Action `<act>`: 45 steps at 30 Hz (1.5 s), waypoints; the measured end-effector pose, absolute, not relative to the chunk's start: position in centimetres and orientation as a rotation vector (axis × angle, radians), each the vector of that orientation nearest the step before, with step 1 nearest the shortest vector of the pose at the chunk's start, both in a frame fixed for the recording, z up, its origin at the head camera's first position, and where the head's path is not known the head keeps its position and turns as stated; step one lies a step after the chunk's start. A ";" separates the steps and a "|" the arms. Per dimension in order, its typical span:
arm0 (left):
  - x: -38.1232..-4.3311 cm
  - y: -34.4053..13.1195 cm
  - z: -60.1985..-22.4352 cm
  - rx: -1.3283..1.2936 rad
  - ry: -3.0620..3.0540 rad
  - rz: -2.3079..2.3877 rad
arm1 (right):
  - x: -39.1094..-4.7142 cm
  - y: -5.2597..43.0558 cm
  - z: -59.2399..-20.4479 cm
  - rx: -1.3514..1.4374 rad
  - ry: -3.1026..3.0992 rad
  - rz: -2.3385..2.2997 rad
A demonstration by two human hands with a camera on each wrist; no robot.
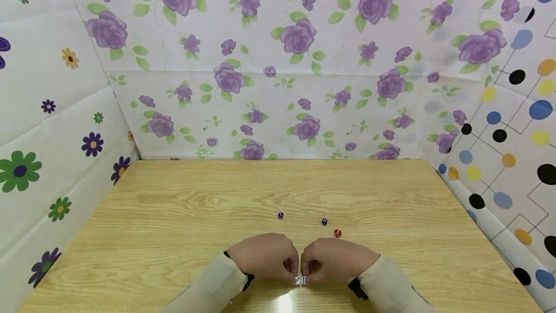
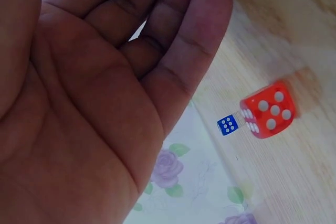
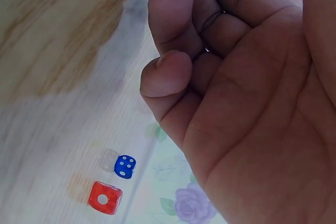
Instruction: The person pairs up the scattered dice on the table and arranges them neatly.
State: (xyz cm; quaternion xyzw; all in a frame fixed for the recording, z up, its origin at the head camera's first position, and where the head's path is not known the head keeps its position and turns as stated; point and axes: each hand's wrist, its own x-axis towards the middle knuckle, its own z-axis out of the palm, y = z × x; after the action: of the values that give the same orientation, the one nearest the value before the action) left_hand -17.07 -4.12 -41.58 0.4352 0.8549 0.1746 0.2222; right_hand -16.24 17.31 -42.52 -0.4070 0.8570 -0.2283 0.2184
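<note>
"Head view: a wood-grain worktop point(image 1: 173, 197), a person's left hand point(image 1: 267, 257) and right hand point(image 1: 338, 260) nearly meeting at its near side. What lies beyond them?"

"A red die point(image 1: 337, 233) just past the right hand, then a blue die point(image 1: 324, 221) near it and a second blue die point(image 1: 280, 215) farther left, well apart."

"And each grip?"

"Pinched: the left on a white die point(image 1: 297, 280), the right on a second white die point(image 1: 304, 280), side by side at the fingertips. Whether they touch is too fine to tell."

"The step in hand?"

"Lining up those two, I judge. The next move calls for squaring their faces, then letting both go gently, nudging neither askew."
</note>
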 end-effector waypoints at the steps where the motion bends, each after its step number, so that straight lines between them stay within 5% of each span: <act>1: -17.1 -4.1 -41.7 1.207 2.362 0.479 | -16.2 17.3 -42.5 -1.133 2.374 -0.634; 45: -17.4 -5.2 -40.6 1.217 2.408 0.550 | -16.4 18.5 -41.3 -1.124 2.469 -0.677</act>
State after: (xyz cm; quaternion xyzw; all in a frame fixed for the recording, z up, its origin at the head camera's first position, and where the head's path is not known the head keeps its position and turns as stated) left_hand -17.39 -5.23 -40.59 0.4338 0.8580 0.1960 0.1930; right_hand -16.44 18.52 -41.32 -0.3960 0.8698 -0.2387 0.1721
